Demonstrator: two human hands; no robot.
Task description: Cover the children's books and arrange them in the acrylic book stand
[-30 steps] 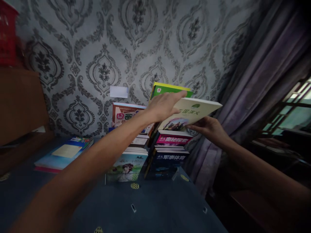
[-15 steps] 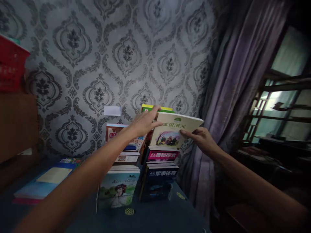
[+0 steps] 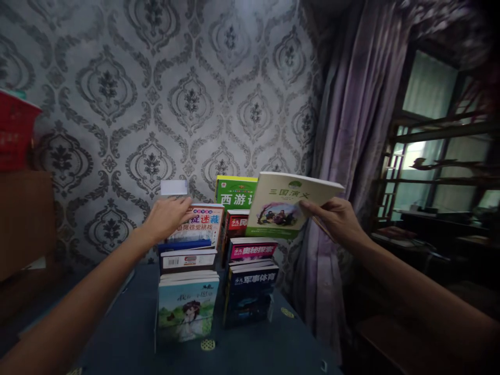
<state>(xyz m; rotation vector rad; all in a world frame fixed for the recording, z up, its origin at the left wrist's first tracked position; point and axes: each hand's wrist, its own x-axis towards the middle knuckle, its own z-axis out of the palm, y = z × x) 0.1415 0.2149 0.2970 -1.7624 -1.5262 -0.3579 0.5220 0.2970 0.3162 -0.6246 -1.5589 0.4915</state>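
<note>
Pinched at its right edge by my right hand (image 3: 332,216) is a paperback book (image 3: 279,208), its pale cover printed with green Chinese characters and a picture of seated figures. It is held up, slightly tilted, in front of a green book with a yellow top edge (image 3: 230,190). My left hand (image 3: 170,216) lies with fingers stretched over the top left corner of an upright picture book (image 3: 205,224) in the left row. Whether it presses on that book I cannot tell. The thumb is hidden.
Two rows of upright books stand on a dark blue surface (image 3: 250,349): a teal-covered book (image 3: 187,312) fronts the left row, a dark blue book (image 3: 250,297) the right. A cardboard box (image 3: 25,224) and red basket (image 3: 17,133) are at left, a curtain (image 3: 351,104) at right.
My left hand has let go of the pale book and moved left to the other row. My right hand has drawn that book rightward, uncovering more of the green book. The view has shifted.
</note>
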